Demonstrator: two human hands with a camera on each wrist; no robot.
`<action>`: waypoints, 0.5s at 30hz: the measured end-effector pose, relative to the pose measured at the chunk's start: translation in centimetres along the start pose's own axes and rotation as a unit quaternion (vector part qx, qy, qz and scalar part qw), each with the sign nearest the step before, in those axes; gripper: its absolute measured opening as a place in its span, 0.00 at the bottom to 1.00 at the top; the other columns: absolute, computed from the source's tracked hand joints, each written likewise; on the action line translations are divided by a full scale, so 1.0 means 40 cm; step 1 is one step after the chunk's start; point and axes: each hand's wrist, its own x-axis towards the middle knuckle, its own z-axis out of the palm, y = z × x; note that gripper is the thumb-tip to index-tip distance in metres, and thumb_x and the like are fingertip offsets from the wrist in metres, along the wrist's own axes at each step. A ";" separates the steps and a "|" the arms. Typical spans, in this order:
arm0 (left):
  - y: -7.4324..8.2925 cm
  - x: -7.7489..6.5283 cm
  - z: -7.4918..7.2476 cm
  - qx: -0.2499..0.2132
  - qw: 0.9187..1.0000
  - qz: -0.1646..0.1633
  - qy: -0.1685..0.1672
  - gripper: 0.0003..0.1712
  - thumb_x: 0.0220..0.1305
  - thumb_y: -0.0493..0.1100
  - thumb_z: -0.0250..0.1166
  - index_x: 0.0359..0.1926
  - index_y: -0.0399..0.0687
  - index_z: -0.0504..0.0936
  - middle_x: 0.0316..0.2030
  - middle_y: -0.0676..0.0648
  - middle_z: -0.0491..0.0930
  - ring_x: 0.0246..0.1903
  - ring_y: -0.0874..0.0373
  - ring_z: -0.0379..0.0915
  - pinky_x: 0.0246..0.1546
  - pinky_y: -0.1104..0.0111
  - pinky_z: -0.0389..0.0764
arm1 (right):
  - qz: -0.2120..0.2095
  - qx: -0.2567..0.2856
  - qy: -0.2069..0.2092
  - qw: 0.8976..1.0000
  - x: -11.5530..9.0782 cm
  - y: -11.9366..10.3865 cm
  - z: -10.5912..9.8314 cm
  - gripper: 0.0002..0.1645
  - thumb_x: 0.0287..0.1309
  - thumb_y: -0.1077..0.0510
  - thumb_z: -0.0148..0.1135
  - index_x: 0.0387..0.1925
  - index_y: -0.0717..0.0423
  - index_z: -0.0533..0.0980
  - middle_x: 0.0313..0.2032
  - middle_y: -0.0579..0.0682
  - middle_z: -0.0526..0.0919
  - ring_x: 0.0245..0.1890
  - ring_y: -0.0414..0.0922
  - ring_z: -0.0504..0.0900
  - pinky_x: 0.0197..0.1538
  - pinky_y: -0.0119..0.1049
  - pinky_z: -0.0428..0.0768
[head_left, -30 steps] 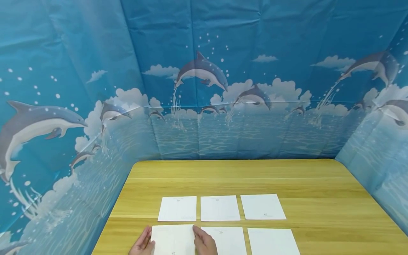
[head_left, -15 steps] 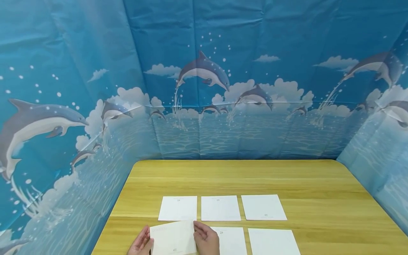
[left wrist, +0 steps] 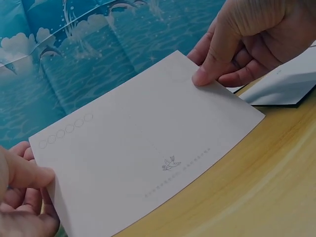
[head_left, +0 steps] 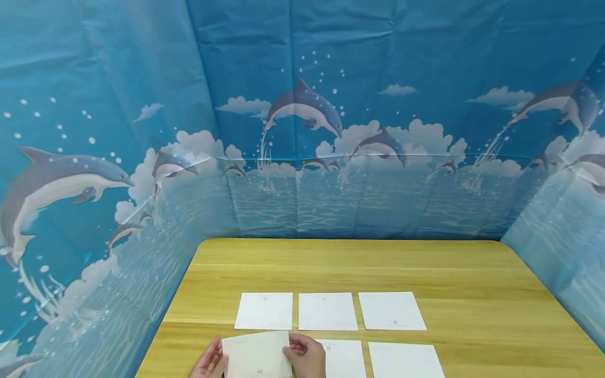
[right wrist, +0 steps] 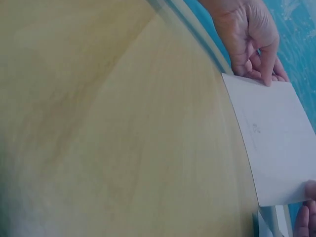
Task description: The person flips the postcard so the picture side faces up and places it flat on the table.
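A blank-faced postcard (head_left: pixel 255 354) is held up off the table between both hands, tilted and slightly bowed. The left wrist view shows its row of small circles, a dotted line and a little bird drawing. My left hand (head_left: pixel 208 359) pinches its left edge, thumb in front and fingers behind. On the opposite edge, my right hand (head_left: pixel 307 357) pinches near the upper corner, its thumb on the card's face. In the right wrist view, the left hand (right wrist: pixel 249 42) is at the top, while only fingertips of the right hand (right wrist: pixel 306 215) show at the lower right.
Three similar cards lie in a far row: left card (head_left: pixel 264 311), middle card (head_left: pixel 327 311), right card (head_left: pixel 392 311). Nearer are two more, one card (head_left: pixel 344 359) partly behind the right hand and another card (head_left: pixel 406 361). A dolphin-printed curtain (head_left: pixel 302 199) surrounds the wooden table (head_left: pixel 350 257).
The postcard has tilted and its lower edge has come into view. My right thumb has moved onto its face, while the left hand has barely shifted. The other cards stay put.
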 end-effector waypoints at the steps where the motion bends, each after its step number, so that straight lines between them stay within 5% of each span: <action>1: -0.001 -0.001 0.000 0.002 1.000 0.002 0.001 0.37 0.47 0.39 0.70 0.58 0.29 0.68 0.37 0.61 0.75 0.36 0.73 0.68 0.38 0.83 0.67 | -0.006 -0.007 -0.003 1.000 0.000 0.000 -0.002 0.12 0.36 0.72 0.70 0.30 0.69 0.80 0.23 0.49 0.80 0.22 0.39 0.76 0.27 0.28 0.76; 8: -0.004 -0.006 0.002 0.010 0.999 0.025 -0.021 0.34 0.50 0.34 0.66 0.56 0.20 0.64 0.37 0.46 0.78 0.34 0.70 0.72 0.36 0.78 0.74 | -0.068 -0.065 -0.010 0.996 -0.004 -0.003 -0.014 0.09 0.39 0.66 0.72 0.27 0.62 0.80 0.22 0.44 0.79 0.22 0.36 0.75 0.28 0.29 0.75; 15: -0.005 -0.004 -0.024 -0.005 0.998 -0.004 -0.065 0.42 0.45 0.44 0.72 0.55 0.20 0.65 0.38 0.39 0.78 0.33 0.63 0.76 0.36 0.71 0.77 | -0.134 -0.063 -0.026 0.989 -0.005 -0.012 -0.022 0.07 0.39 0.66 0.72 0.24 0.60 0.80 0.24 0.44 0.78 0.24 0.34 0.76 0.31 0.30 0.76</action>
